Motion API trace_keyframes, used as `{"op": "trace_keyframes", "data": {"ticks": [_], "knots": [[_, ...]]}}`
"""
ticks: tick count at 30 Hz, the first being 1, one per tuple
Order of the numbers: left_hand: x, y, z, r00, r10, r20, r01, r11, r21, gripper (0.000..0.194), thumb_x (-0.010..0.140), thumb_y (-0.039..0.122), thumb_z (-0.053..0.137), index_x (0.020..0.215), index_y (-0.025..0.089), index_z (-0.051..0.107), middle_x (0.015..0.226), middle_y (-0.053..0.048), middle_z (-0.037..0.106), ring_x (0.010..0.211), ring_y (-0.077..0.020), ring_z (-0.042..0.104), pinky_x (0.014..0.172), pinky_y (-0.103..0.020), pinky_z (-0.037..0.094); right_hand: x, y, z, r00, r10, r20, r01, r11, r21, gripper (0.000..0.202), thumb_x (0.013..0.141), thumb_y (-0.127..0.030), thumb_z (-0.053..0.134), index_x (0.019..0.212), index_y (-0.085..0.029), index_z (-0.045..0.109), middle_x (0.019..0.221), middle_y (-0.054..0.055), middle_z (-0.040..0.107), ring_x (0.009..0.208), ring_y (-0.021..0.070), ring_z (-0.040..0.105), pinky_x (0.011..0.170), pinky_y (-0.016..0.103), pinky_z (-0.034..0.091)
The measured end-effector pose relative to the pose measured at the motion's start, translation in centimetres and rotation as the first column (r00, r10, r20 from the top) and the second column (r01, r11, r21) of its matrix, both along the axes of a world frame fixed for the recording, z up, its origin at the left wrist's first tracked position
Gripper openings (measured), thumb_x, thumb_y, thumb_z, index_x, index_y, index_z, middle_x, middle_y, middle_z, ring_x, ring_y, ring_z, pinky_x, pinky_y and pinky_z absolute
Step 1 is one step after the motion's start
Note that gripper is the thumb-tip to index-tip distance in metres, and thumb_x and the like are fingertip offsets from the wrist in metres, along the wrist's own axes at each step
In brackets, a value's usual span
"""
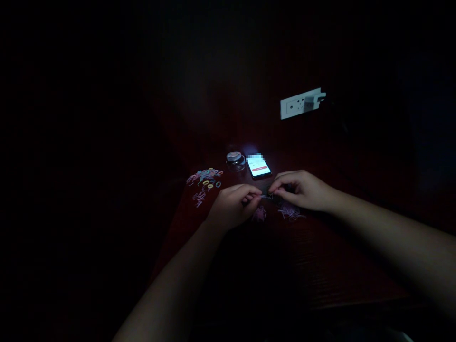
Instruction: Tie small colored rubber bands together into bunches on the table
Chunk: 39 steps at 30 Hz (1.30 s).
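My left hand (233, 204) is closed in a pinch at the middle of the table, gripping one end of a thin, pale purple elastic band (265, 196). The fingertips of my right hand (302, 190) pinch together at the band's other end, a short gap from the left. Below the fingers lies a small pinkish pile of elastic bands (260, 213). A larger purple pile of elastic bands (292, 212) sits under my right hand, partly hidden by it. Left of my left hand are a few loose purple bands (198, 197) and a mixed, multicoloured heap of bands (205, 175).
A lit phone (260, 167) lies just beyond my hands. Beside it stands a small round jar (235, 161) with a lid. On the wall behind is a white socket plate (299, 104) with a plug in it. The dark red table (342, 266) fades into darkness around.
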<state>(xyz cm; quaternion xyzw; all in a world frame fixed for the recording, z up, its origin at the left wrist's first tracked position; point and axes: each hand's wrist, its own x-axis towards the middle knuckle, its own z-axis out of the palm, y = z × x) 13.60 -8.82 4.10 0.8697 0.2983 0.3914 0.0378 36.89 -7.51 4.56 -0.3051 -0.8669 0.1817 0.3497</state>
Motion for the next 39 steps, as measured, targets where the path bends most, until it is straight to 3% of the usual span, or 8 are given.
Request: {"op": "trace_keyframes", "data": {"ticks": [4,12,19,27,33,39], "knots": [[0.0,0.0,-0.1,1.000,0.013,-0.015,-0.013,1.000,0.014,0.011,0.085,0.023,0.061,0.094,0.020,0.067,0.082,0.000,0.071,0.069,-0.0083,0.064,0.062,-0.021,0.055,0.2,0.0,0.1,1.000,-0.016,0.011,0.016,0.999,-0.036,0.017,0.085,-0.026,0.057,0.091,-0.016,0.069,0.081,0.005,0.067,0.071,0.0146,0.059,0.063,0.027,0.045],[-0.1,0.1,-0.1,1.000,0.012,-0.017,-0.012,1.000,0.000,0.010,0.085,0.023,0.062,0.093,0.020,0.068,0.082,0.000,0.072,0.067,-0.0088,0.064,0.061,-0.022,0.056,1.7,0.7,0.8,0.983,0.020,0.183,-0.002,0.996,-0.094,0.010,0.074,-0.018,0.056,0.076,-0.019,0.066,0.072,0.001,0.066,0.061,0.0124,0.055,0.057,0.026,0.041],[-0.1,-0.1,0.1,0.999,0.008,-0.031,-0.008,1.000,-0.004,0.010,0.085,0.024,0.063,0.093,0.019,0.068,0.083,-0.001,0.072,0.067,-0.0089,0.064,0.062,-0.021,0.055,2.1,1.2,0.4,0.947,0.084,0.311,-0.009,0.972,-0.233,0.016,0.076,-0.020,0.057,0.082,-0.018,0.072,0.070,0.001,0.065,0.063,0.0135,0.058,0.061,0.027,0.045],[0.0,0.0,0.0,0.999,-0.004,-0.054,0.005,1.000,0.022,0.010,0.085,0.024,0.062,0.093,0.019,0.067,0.082,0.001,0.072,0.068,-0.0081,0.063,0.063,-0.021,0.054,1.7,0.6,1.1,0.992,0.051,0.118,-0.039,0.994,-0.098,0.018,0.080,-0.020,0.054,0.086,-0.017,0.071,0.075,0.002,0.062,0.065,0.0125,0.054,0.058,0.026,0.042],[0.0,-0.1,0.2,0.998,-0.023,-0.062,0.025,0.999,0.024,0.010,0.085,0.022,0.063,0.094,0.019,0.067,0.083,0.001,0.071,0.072,-0.0081,0.064,0.064,-0.020,0.053,0.2,-0.2,0.6,0.990,0.111,0.084,-0.098,0.984,-0.151,0.023,0.080,-0.033,0.063,0.091,-0.015,0.071,0.070,0.001,0.056,0.064,0.0121,0.053,0.058,0.025,0.042],[0.1,-0.2,0.3,0.996,-0.044,-0.081,0.044,0.999,-0.003,0.009,0.086,0.023,0.062,0.093,0.019,0.067,0.082,0.000,0.070,0.068,-0.0088,0.062,0.062,-0.022,0.052,-0.3,-0.4,0.2,0.990,0.125,0.068,-0.113,0.980,-0.162,0.022,0.083,-0.033,0.059,0.083,-0.013,0.069,0.069,0.002,0.056,0.061,0.0114,0.051,0.056,0.025,0.041]]}}
